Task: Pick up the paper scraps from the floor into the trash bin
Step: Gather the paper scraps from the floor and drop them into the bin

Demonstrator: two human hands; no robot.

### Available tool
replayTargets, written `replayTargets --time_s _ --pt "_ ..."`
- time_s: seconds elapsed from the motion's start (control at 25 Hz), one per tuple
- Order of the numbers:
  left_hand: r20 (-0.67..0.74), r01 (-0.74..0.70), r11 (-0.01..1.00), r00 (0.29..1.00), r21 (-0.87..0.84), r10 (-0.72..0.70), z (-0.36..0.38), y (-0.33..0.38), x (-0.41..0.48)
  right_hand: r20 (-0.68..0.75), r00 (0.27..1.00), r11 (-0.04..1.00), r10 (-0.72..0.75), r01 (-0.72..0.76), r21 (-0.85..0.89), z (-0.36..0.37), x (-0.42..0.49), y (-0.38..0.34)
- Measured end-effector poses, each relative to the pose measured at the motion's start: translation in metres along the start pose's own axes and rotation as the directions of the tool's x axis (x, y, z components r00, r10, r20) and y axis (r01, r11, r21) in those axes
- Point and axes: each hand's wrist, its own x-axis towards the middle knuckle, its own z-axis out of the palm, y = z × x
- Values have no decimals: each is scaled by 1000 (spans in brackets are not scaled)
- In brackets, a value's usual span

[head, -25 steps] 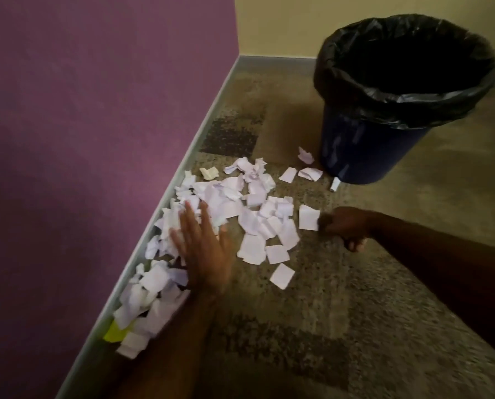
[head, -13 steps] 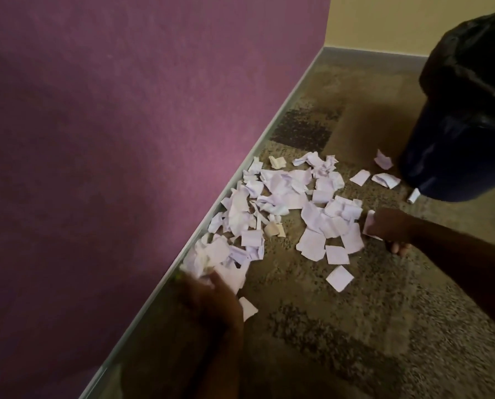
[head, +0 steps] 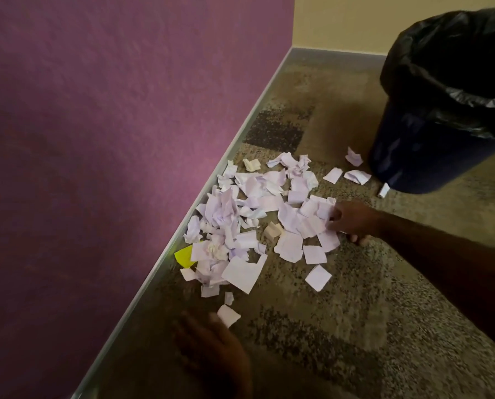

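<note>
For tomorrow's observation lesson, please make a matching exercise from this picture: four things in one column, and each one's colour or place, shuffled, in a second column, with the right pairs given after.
Things
1. trash bin
2. yellow scrap
3. right hand
4. left hand

Colour or place
A. against the baseboard, at the pile's left edge
B. at the bottom of the view, near a lone white scrap
C. dark blue, lined with a black bag
D. on the right edge of the pile of white paper scraps

Pairs: 1-C, 2-A, 3-D, 4-B
</note>
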Motion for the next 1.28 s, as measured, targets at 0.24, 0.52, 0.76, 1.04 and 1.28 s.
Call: replayTargets --time_s 0.24,0.52,0.76,1.04,1.28 --pt "190 -89 906 965 -414 182 53 117 70 30 1000 989 -7 2 147 0 4 -2" --pt "-104 -133 991 986 -35 129 22 87 129 -153 987 993 54 -37 115 -13 4 -1" --pt "295 -100 938 933 -331 203 50 120 113 -25 996 975 -81 84 206 17 13 -59" --pt "524 95 841 818 -532 239 44 147 111 -2 906 897 -424 421 137 58 7 -133" --pt "615 242 760 748 -603 250 32 175 95 -96 884 863 -457 467 193 48 -2 -128"
